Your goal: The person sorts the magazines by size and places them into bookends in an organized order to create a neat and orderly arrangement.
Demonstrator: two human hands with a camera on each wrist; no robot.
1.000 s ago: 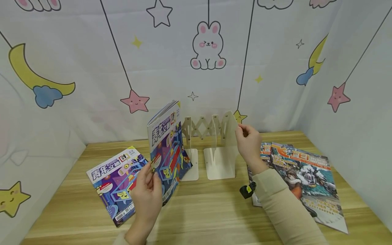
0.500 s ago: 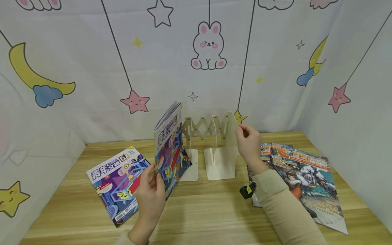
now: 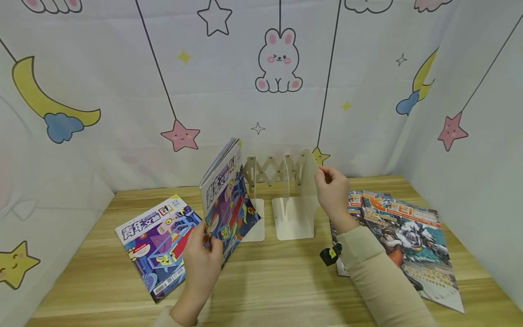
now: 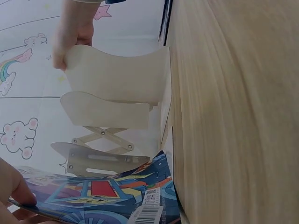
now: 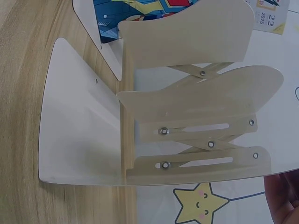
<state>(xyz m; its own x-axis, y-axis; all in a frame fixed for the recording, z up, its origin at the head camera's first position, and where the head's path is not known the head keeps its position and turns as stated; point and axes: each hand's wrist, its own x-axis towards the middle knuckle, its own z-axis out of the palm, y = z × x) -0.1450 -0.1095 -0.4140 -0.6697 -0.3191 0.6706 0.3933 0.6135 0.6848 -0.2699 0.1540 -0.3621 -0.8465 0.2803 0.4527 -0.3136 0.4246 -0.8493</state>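
My left hand (image 3: 203, 261) grips the spine side of a thick, colourful magazine (image 3: 224, 202) with a purple-blue cover. It stands upright and angled at the left end of a cream metal expanding bookend (image 3: 293, 227), over its left base plate. In the left wrist view, the magazine's (image 4: 103, 193) barcode corner is down by the base plate. My right hand (image 3: 333, 193) pinches the upper edge of the bookend's right end plate (image 4: 119, 74). The right wrist view shows the upright dividers (image 5: 201, 102) joined by scissor links, with only part of my right hand (image 5: 283, 198) at the edge.
Another magazine with the same cover (image 3: 157, 245) lies flat on the wooden table (image 3: 269, 290) at left. Overlapping magazines (image 3: 412, 250) lie at right, partly under my right forearm. A small black item (image 3: 330, 254) shows at the right cuff. A patterned cloth (image 3: 229, 91) hangs behind.
My left hand has shifted slightly to the right with the magazine, whose angle has turned a little. My right hand stays on the bookend's end plate.
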